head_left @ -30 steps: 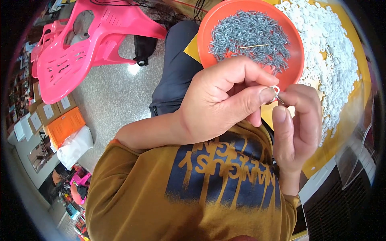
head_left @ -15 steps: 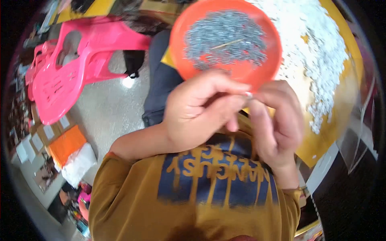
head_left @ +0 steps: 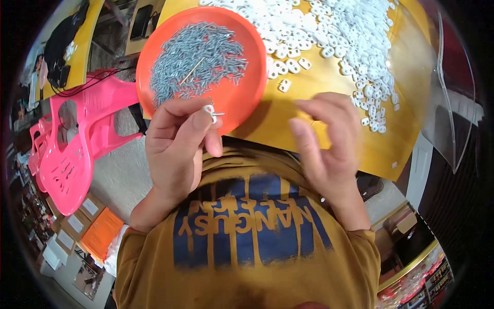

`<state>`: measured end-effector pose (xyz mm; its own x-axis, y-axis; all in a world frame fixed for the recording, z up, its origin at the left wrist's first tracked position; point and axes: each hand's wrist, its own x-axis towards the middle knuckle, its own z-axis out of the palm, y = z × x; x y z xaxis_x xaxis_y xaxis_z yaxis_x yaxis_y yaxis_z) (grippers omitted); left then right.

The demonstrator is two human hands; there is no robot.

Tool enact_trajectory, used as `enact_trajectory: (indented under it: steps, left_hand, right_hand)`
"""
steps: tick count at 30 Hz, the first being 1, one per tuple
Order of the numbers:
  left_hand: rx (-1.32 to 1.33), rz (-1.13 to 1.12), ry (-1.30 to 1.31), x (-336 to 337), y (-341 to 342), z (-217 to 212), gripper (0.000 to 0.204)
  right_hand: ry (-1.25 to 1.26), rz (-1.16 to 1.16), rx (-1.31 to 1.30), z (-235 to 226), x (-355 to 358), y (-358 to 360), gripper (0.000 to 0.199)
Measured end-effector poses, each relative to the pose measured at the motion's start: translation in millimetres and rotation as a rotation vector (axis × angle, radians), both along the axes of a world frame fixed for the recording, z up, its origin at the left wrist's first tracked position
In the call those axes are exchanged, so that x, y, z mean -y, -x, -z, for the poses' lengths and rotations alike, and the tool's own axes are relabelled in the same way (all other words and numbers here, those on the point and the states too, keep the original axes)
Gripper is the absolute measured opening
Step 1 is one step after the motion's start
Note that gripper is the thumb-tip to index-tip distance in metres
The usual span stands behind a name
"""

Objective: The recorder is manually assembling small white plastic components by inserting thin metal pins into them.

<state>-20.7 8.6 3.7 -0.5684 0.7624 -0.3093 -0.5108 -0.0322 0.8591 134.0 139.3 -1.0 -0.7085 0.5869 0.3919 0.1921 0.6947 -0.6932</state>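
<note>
Between the thumb and fingers of my left hand [head_left: 175, 147] is a small white two-holed plastic piece [head_left: 208, 108]. A thin metal screw [head_left: 219, 114] sticks out of it to the right. This hand is over the near rim of a round orange-red plate [head_left: 242, 103], which holds a heap of small grey screws [head_left: 195, 54]. On the heap lies a thin wooden stick [head_left: 192, 70]. My right hand [head_left: 334, 147], slightly blurred, hovers apart from the left over the yellow tabletop, its thumb and fingers spread. Nothing clear shows in its grasp.
Many white two-holed pieces [head_left: 355, 41] are heaped across the yellow tabletop [head_left: 381, 154] at the far right. One single piece [head_left: 284, 85] lies just right of the plate. A pink plastic chair [head_left: 72, 149] stands at left, with cardboard boxes [head_left: 82, 219] on the floor behind it.
My hands have come apart: the left moved left with the white piece, while the right drew away from it and opened. The view has shifted, showing more of the tabletop.
</note>
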Motion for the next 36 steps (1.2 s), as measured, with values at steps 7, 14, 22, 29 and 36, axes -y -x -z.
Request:
enact_trajectory:
  steps: [7, 14, 22, 29, 36]
  left_hand:
    - [0.007, 0.045, 0.063, -15.1, -10.5, -1.4, 0.014]
    - [-0.022, 0.058, 0.071, -19.2, -11.0, -8.5, 0.014]
    - [0.001, 0.061, 0.060, -12.8, -7.7, -5.5, 0.012]
    - [0.000, 0.067, -0.004, -7.1, -5.2, -3.0, 0.012]
    - [0.012, 0.111, -0.025, -5.7, -2.0, -8.1, 0.014]
  right_hand:
    - [-0.111, 0.379, 0.138, 22.7, -46.7, -41.5, 0.012]
    - [-0.355, 0.336, 0.322, 28.9, -71.9, -26.5, 0.014]
    - [-0.476, 0.272, 0.419, 27.4, -76.4, -22.1, 0.011]
    - [-0.215, 0.356, 0.234, 22.6, -75.4, -23.7, 0.010]
    - [0.891, 0.256, -0.354, -7.7, -47.2, -1.2, 0.016]
